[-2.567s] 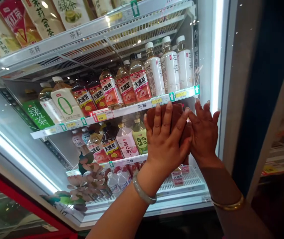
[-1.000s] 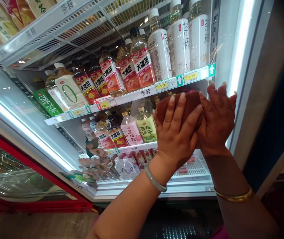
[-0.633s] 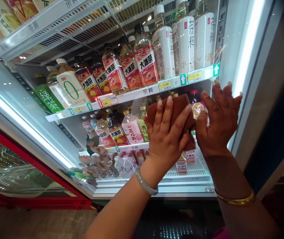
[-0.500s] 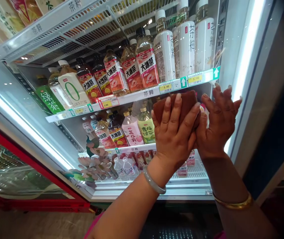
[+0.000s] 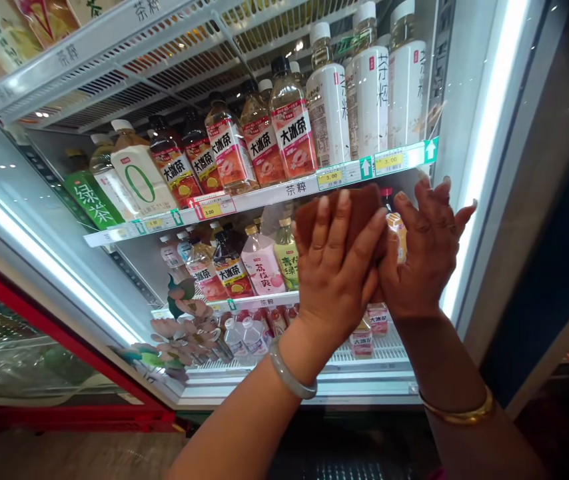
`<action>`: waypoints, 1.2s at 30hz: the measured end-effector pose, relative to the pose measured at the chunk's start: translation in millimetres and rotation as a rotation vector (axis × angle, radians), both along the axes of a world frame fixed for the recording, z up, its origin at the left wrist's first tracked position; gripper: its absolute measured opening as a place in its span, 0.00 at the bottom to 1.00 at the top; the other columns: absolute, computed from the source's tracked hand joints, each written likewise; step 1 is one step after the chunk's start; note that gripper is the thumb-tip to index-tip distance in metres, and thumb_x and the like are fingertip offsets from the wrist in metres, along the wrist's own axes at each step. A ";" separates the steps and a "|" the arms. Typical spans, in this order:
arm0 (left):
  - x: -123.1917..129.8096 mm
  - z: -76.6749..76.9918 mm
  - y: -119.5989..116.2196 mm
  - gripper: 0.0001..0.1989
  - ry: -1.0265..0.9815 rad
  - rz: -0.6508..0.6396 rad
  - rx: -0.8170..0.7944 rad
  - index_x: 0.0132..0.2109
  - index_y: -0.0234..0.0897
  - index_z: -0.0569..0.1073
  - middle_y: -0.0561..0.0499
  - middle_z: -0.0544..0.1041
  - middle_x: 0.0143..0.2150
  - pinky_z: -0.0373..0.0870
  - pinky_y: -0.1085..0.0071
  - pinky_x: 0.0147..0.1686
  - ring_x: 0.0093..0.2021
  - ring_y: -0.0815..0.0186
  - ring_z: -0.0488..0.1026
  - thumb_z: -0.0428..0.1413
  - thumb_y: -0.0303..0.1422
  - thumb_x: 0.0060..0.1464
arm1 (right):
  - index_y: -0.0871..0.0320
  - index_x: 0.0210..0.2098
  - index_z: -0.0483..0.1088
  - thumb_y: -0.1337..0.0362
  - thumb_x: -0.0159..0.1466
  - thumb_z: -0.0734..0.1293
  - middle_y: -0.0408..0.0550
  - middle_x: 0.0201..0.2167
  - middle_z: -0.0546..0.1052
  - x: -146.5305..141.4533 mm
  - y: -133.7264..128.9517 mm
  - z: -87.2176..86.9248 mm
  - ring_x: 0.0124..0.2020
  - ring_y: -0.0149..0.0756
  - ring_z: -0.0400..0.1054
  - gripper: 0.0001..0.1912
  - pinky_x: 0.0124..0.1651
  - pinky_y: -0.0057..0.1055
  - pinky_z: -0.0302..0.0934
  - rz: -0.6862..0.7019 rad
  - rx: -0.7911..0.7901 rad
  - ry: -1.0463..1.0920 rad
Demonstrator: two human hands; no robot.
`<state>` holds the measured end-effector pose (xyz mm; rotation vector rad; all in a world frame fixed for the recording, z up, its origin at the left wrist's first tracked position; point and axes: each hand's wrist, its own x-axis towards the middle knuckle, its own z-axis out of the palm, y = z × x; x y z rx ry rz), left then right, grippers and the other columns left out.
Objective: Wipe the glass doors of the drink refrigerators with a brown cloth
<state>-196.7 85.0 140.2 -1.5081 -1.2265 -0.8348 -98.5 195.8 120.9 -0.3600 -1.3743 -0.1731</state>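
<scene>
A reddish-brown folded cloth (image 5: 359, 203) lies pressed against the glass front of a drinks cooler. My left hand (image 5: 337, 273) is spread over it, its fingers extended and holding the cloth flat to the glass; a pale bangle circles this wrist. Just to the right, my right hand (image 5: 422, 253) has its fingers apart and raised, with nothing seen in it. Its thumb is close to the cloth's right edge; whether they touch I cannot tell. A gold bangle is on the right wrist. Behind both hands, part of the lower shelf of bottles is hidden.
Inside the cooler, bottled teas (image 5: 292, 127) line the upper shelf, whose edge carries price labels (image 5: 332, 177). More bottles (image 5: 262, 263) stand lower. Flower decals (image 5: 184, 327) show at lower left. A red cooler frame (image 5: 64, 333) runs along the left, and a bright light strip (image 5: 494, 100) on the right.
Both hands have slid a little to the left across the glass, and the cloth has moved with my left hand. An orange-labelled bottle now shows between the hands.
</scene>
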 end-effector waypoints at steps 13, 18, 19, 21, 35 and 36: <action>-18.6 -4.0 -23.0 0.33 -0.048 -0.015 -0.017 0.78 0.43 0.59 0.43 0.43 0.84 0.43 0.38 0.79 0.83 0.45 0.39 0.55 0.34 0.70 | 0.42 0.69 0.67 0.69 0.74 0.62 0.43 0.69 0.73 -23.6 -24.6 2.2 0.75 0.42 0.60 0.27 0.81 0.59 0.46 0.047 0.059 -0.002; -21.1 -22.8 -30.3 0.30 0.018 -0.007 -0.049 0.77 0.39 0.61 0.42 0.45 0.84 0.48 0.46 0.80 0.83 0.50 0.43 0.53 0.32 0.71 | 0.41 0.73 0.61 0.69 0.75 0.60 0.43 0.70 0.70 -31.0 -27.2 -3.2 0.75 0.40 0.60 0.30 0.80 0.57 0.49 0.047 0.083 -0.008; -24.9 -27.5 -35.4 0.31 0.033 0.008 -0.065 0.77 0.40 0.60 0.42 0.45 0.84 0.48 0.46 0.80 0.83 0.51 0.44 0.53 0.31 0.71 | 0.41 0.74 0.59 0.68 0.75 0.60 0.43 0.71 0.69 -30.7 -26.9 -4.1 0.76 0.41 0.59 0.31 0.81 0.56 0.49 0.031 0.078 -0.028; -34.4 -28.1 -46.1 0.32 0.026 0.037 -0.098 0.78 0.42 0.59 0.42 0.46 0.83 0.45 0.45 0.80 0.83 0.51 0.43 0.54 0.30 0.70 | 0.41 0.76 0.57 0.67 0.75 0.60 0.43 0.72 0.67 -29.6 -26.5 -5.3 0.77 0.41 0.57 0.32 0.81 0.55 0.49 0.005 0.068 -0.062; -38.8 -32.2 -48.7 0.34 0.065 0.018 -0.100 0.78 0.44 0.58 0.44 0.43 0.84 0.52 0.47 0.79 0.83 0.49 0.45 0.56 0.31 0.69 | 0.41 0.76 0.55 0.67 0.74 0.60 0.41 0.74 0.64 -29.2 -27.0 -6.8 0.77 0.43 0.55 0.33 0.81 0.58 0.46 -0.050 0.062 -0.106; -42.8 -28.6 -53.2 0.35 0.051 0.023 -0.111 0.78 0.44 0.59 0.43 0.43 0.84 0.51 0.46 0.79 0.83 0.49 0.44 0.57 0.30 0.68 | 0.40 0.76 0.55 0.67 0.74 0.60 0.40 0.75 0.64 -28.6 -27.3 -6.4 0.78 0.44 0.54 0.34 0.81 0.58 0.46 -0.053 0.060 -0.111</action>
